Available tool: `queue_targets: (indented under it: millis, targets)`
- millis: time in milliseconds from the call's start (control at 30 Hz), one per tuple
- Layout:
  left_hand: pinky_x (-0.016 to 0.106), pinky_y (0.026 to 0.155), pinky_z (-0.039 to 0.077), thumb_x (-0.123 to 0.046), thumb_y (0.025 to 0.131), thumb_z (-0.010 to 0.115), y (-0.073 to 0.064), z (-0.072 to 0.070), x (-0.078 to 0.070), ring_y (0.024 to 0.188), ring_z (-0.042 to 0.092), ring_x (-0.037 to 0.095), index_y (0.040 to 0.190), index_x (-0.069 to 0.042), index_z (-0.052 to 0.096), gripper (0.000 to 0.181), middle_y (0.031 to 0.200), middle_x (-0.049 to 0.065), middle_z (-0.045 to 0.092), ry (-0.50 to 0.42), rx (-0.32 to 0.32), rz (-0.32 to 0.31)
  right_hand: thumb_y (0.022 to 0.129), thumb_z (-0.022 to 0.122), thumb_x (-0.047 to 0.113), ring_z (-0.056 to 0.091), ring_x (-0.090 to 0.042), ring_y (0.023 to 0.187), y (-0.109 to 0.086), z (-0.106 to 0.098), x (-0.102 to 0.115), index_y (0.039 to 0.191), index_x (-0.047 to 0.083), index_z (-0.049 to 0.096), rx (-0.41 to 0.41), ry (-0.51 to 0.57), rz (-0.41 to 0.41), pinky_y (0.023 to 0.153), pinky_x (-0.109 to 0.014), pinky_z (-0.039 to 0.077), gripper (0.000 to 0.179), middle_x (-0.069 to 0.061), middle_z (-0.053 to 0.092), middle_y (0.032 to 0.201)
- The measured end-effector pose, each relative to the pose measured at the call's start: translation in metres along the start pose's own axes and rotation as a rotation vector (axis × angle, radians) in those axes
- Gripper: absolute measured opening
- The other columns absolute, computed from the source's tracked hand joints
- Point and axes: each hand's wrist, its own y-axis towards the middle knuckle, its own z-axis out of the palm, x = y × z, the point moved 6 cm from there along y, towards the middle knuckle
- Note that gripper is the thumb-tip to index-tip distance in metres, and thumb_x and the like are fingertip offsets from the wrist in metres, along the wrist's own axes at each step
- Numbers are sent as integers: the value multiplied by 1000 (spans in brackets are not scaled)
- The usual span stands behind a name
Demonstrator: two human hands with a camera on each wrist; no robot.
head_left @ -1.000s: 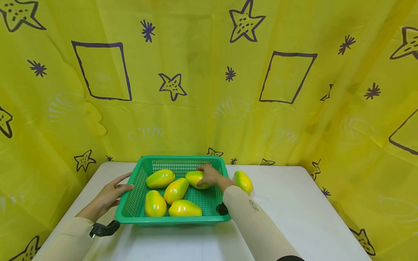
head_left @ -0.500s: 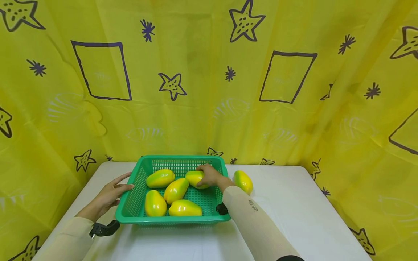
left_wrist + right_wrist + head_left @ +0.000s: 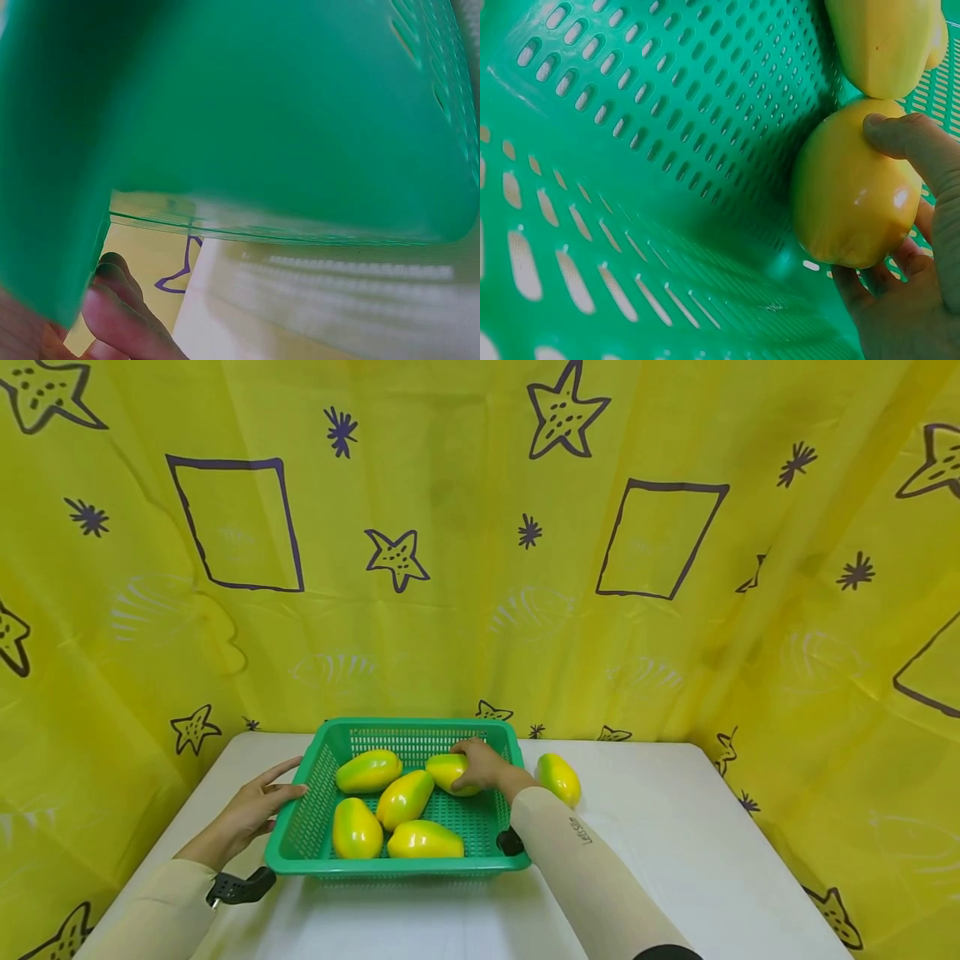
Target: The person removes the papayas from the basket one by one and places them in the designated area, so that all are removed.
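Note:
A green plastic basket (image 3: 397, 864) with perforated walls stands on the white table and holds several yellow-green papayas. At its left rim is my left hand (image 3: 243, 814), thumb over the edge and fingers below it on the outside. The left wrist view shows those fingers (image 3: 124, 311) beside the rim. Inside the basket, toward the back right, my right hand (image 3: 483, 766) grips one papaya (image 3: 444, 771). Seen from the right wrist, the thumb lies on one side of this papaya (image 3: 851, 191) and the fingers curl round the other. It sits close to the basket floor.
Another papaya (image 3: 558, 779) lies on the table (image 3: 660, 843), right of the basket. Among the others in the basket are a middle papaya (image 3: 405, 799) and a front papaya (image 3: 426, 839). A yellow patterned curtain (image 3: 450, 635) surrounds the table's back and sides.

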Motion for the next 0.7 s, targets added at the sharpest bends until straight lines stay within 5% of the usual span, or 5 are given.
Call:
queue_targets:
  millis: [700]
  targets:
    - [31, 74, 52, -33, 98, 60, 0, -1, -1, 90, 62, 12, 158, -11, 16, 78, 133, 26, 55, 13, 1, 1, 76, 83, 19, 53, -29, 117, 4, -1, -2, 132, -2, 58, 39, -7, 24, 103, -41, 44, 64, -17, 59, 129]
